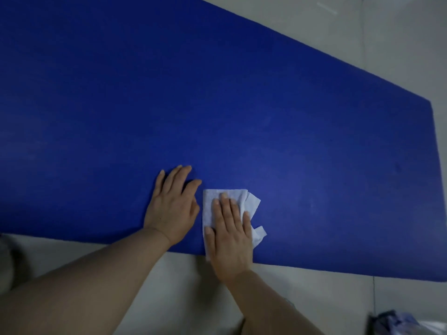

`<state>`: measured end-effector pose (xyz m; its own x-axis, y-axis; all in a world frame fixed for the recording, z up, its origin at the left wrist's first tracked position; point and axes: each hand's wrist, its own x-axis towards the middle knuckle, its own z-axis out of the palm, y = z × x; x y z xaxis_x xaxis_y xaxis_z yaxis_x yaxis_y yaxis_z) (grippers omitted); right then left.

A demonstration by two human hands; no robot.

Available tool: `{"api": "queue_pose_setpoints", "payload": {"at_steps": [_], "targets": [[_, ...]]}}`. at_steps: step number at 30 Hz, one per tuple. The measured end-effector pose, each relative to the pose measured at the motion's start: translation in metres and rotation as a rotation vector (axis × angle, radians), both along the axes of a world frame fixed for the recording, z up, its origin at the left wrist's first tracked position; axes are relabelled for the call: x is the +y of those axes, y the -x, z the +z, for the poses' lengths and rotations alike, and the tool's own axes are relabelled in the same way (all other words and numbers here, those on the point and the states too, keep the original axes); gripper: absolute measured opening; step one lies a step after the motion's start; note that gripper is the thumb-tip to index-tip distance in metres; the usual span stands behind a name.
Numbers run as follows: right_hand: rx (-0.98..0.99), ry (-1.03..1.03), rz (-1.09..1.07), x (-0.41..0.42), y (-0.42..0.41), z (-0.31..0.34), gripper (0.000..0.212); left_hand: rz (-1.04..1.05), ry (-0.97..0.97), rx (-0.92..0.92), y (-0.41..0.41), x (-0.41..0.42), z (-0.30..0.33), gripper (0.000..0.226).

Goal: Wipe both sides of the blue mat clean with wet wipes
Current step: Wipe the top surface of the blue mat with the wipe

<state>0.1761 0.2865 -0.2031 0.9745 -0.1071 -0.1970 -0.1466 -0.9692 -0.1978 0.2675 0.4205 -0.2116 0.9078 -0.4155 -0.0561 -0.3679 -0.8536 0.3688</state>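
Both hands flat: R hand (229, 234) on wipe (242, 201), L hand (173, 204) on mat (217, 105).

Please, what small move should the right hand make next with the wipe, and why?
Probably slide the right hand, pressing flat on the wet wipe, away from the near edge across the blue mat. The wipe lies at that edge, much mat lies beyond, and the left hand rests flat beside it, steadying the mat.

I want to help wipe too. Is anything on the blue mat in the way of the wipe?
Nothing visible. The right hand presses the wet wipe flat on the blue mat; the left hand rests beside it, and the mat beyond looks bare.
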Motion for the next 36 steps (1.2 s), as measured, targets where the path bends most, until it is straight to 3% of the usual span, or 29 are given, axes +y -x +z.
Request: {"api": "queue_pose_setpoints", "payload": {"at_steps": [3,8,10,14,18,21,26,32,34,36], "targets": [[0.033,0.078,-0.045,-0.030,0.004,-0.003,0.056,-0.017,0.013,0.024,-0.002,0.002,0.000,0.047],[0.075,0.111,-0.465,-0.073,0.010,-0.011,0.062,0.001,0.047,-0.020,-0.002,0.001,-0.001,0.046],[0.038,0.132,-0.407,-0.042,0.002,-0.006,0.061,0.003,0.046,-0.028,-0.003,0.000,-0.001,0.046],[0.054,0.058,-0.013,-0.008,0.011,-0.001,0.057,-0.007,0.035,-0.025,-0.002,0.001,0.000,0.046],[0.015,0.131,-0.187,-0.056,0.022,-0.006,0.056,-0.006,0.026,-0.027,-0.003,0.001,-0.001,0.045],[0.048,0.133,-0.359,-0.043,0.016,-0.008,0.058,-0.001,0.030,-0.025,-0.004,0.000,-0.001,0.046],[0.058,0.073,-0.038,-0.012,0.002,-0.003,0.057,-0.005,0.022,0.004,-0.004,0.001,0.000,0.046],[0.143,0.088,-0.553,-0.097,0.011,-0.002,0.066,-0.004,0.037,0.002,-0.004,0.001,0.000,0.045],[0.129,0.121,-0.497,-0.079,0.003,-0.001,0.066,-0.006,0.038,0.005,-0.004,0.001,-0.001,0.045],[0.074,0.123,-0.303,-0.045,-0.003,-0.001,0.062,-0.007,0.032,0.016,-0.003,0.002,0.000,0.045]]}}
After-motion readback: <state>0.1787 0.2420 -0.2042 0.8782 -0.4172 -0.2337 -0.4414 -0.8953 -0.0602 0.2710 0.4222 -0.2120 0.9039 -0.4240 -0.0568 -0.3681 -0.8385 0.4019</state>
